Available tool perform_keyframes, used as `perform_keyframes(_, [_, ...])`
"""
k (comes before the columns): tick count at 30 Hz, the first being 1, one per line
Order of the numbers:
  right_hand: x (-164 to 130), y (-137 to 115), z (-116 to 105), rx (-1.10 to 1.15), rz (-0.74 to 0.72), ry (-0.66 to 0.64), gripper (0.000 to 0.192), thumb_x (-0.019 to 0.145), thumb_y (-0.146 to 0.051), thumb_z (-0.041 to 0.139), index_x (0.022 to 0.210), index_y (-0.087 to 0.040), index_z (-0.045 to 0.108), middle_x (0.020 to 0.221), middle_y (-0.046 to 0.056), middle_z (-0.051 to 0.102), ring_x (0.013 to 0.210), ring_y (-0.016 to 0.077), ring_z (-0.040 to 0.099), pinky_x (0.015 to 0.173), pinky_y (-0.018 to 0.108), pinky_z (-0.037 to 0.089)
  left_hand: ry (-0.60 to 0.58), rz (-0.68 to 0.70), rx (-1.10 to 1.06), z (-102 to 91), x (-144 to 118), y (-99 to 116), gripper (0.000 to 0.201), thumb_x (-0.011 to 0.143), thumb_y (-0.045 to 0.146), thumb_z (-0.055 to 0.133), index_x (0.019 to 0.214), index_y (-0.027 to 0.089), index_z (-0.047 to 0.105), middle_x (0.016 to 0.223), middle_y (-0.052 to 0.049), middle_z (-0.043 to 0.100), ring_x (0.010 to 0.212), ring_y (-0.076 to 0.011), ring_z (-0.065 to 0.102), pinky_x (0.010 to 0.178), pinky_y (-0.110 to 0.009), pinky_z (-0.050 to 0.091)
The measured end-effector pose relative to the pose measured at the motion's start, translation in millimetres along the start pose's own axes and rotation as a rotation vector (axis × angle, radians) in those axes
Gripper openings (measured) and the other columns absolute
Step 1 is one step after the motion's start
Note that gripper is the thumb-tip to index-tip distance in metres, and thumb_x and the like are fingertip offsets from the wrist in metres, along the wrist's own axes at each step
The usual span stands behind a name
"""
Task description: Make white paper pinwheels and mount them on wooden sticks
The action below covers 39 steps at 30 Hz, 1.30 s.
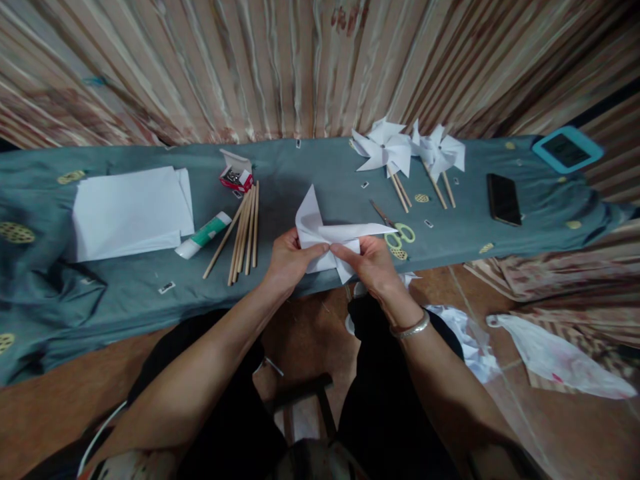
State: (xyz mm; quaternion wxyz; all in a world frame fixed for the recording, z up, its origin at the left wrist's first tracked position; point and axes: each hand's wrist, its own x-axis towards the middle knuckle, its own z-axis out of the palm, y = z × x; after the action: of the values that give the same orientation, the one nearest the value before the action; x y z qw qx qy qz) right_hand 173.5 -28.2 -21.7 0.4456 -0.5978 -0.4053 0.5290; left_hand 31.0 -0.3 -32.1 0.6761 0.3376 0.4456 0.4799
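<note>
Between my two hands is a white paper pinwheel (313,217) with folded, pointed blades, held over the near edge of the cloth-covered table. My left hand (293,260) grips its left side, thumb on top near the centre. On the right side my right hand (370,260) pinches it the same way, and the two thumb tips almost meet. One long blade points right, toward the scissors (397,233) with green handles, which lie just beyond my right hand. No stick shows on this pinwheel. My fingers under the paper are hidden.
Left of my hands lie wooden sticks (245,233), a glue tube (204,235), an open red box (236,177) of small metal pieces and white paper sheets (127,213). Finished pinwheels (385,147) on sticks, a phone (504,199) and a blue-framed device (567,148) are to the right.
</note>
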Motion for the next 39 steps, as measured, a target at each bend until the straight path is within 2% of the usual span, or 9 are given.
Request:
perform_keyframes(6, [-1, -1, 3, 0.054, 0.012, 0.03, 0.037, 0.054, -0.047, 0.083, 0.07, -0.017, 0.069, 0.062, -0.001, 0.067, 0.052, 0.011, 0.053, 0.05, 0.025, 0.039, 0.01, 0.0, 0.001, 0.7, 1, 2, 0.03, 0.048, 0.02, 0.082, 0.074, 0.014, 0.068, 0.067, 0.001, 0.07, 0.059, -0.0118, 0.059, 0.061, -0.025, 0.047])
perform_keyframes(12, [-3, -7, 6, 0.167, 0.058, 0.013, 0.039, 0.047, -0.044, 0.088, 0.073, -0.019, 0.073, 0.071, 0.0, 0.072, 0.06, 0.0146, 0.061, 0.06, 0.029, 0.048, -0.008, 0.003, -0.014, 1.9, -1, 2, 0.033, 0.047, 0.019, 0.083, 0.077, 0.014, 0.07, 0.069, 0.001, 0.071, 0.061, -0.0116, 0.06, 0.062, -0.024, 0.047])
perform_keyframes(23, [-3, -4, 7, 0.214, 0.055, 0.027, 0.034, 0.054, -0.041, 0.085, 0.079, -0.02, 0.075, 0.083, 0.003, 0.077, 0.074, 0.0196, 0.069, 0.068, 0.032, 0.055, -0.035, -0.031, -0.031, 0.1, -2, 1, 0.037, 0.044, 0.023, 0.089, 0.076, 0.014, 0.071, 0.07, 0.0, 0.073, 0.06, -0.0125, 0.062, 0.065, -0.026, 0.051])
perform_keyframes(32, [-2, 0, 6, 0.209, 0.046, 0.026, 0.035, 0.057, -0.042, 0.084, 0.082, -0.02, 0.075, 0.081, 0.004, 0.078, 0.074, 0.0207, 0.071, 0.071, 0.034, 0.057, -0.086, -0.062, 0.033, -4.5, 1, 2, 0.035, 0.046, 0.029, 0.089, 0.072, 0.014, 0.07, 0.069, -0.002, 0.072, 0.06, -0.015, 0.064, 0.065, -0.03, 0.052])
perform_keyframes(36, [-2, 1, 8, 0.192, 0.003, 0.036, 0.037, 0.057, -0.043, 0.084, 0.085, -0.02, 0.076, 0.083, 0.003, 0.078, 0.078, 0.0213, 0.071, 0.078, 0.037, 0.057, -0.045, -0.043, 0.019, -3.6, 0, 1, 0.032, 0.048, 0.028, 0.088, 0.07, 0.015, 0.07, 0.069, -0.002, 0.072, 0.059, -0.0145, 0.063, 0.064, -0.029, 0.051])
perform_keyframes(39, [-2, 2, 9, 0.164, -0.033, 0.035, 0.035, 0.06, -0.044, 0.082, 0.084, -0.02, 0.076, 0.082, 0.003, 0.078, 0.077, 0.0208, 0.07, 0.077, 0.036, 0.057, -0.018, -0.03, 0.001, -1.9, -1, 1, 0.03, 0.048, 0.026, 0.086, 0.071, 0.015, 0.07, 0.068, 0.0, 0.072, 0.059, -0.0135, 0.062, 0.064, -0.028, 0.051])
